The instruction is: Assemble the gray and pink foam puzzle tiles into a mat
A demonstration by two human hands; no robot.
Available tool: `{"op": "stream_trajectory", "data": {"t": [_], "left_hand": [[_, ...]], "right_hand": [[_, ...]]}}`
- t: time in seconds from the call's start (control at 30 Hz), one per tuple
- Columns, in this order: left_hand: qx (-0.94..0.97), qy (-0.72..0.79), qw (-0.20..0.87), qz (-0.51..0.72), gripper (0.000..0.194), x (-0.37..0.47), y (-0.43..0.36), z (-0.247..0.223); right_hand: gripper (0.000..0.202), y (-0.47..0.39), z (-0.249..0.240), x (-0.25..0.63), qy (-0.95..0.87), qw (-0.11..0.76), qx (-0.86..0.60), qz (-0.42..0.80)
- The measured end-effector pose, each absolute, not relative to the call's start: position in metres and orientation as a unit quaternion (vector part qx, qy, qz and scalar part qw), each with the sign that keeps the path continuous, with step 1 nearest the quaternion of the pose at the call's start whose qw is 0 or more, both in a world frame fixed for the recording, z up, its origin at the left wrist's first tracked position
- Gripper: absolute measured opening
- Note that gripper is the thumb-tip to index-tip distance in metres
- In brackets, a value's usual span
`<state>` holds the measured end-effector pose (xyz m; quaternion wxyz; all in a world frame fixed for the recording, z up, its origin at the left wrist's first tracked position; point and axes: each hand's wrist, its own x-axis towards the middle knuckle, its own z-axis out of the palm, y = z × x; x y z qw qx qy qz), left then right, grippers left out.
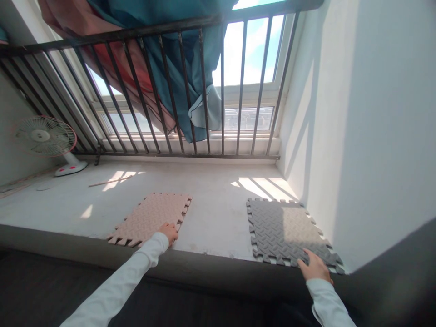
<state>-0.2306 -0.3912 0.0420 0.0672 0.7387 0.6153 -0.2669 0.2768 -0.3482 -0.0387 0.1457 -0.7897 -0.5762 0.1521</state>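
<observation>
On the pale ledge lies a pink foam mat (153, 213) with interlocking toothed edges. My left hand (169, 232) is at its front right corner, fingers curled down over the edge. To the right, a grey foam mat (269, 227) with the same toothed border lies flat beside the wall. My right hand (316, 267) has its thumb and fingers around the front edge of this grey mat; the undersides of the fingers are hidden. The two mats are apart, with a strip of bare ledge between them.
A white and pink fan (44, 136) stands at the left. Behind the mats runs a dark metal railing (190, 156), with a teal and pink curtain (177, 77) hanging beyond it. A thin stick (109, 181) lies on the ledge (218, 213). A white wall (368, 136) bounds the right side.
</observation>
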Motion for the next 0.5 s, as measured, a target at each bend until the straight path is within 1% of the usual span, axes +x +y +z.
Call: {"op": "stream_trajectory", "data": {"t": [0.13,0.27,0.37,0.5], "left_hand": [[0.735,0.620,0.057,-0.267,0.026,-0.230,-0.393,0.042],[0.745,0.640,0.046,-0.185,0.026,-0.232,-0.393,0.045],[0.738,0.659,0.040,-0.140,0.033,-0.235,-0.385,0.049],[0.722,0.656,0.097,-0.200,0.037,-0.239,-0.364,0.047]], "right_hand": [[0.056,-0.342,-0.045,0.287,-0.571,0.137,-0.789,0.183],[0.056,-0.340,-0.051,0.291,-0.571,0.144,-0.787,0.183],[0.056,-0.340,-0.051,0.289,-0.572,0.137,-0.788,0.182],[0.057,-0.341,-0.046,0.287,-0.578,0.130,-0.783,0.189]]}}
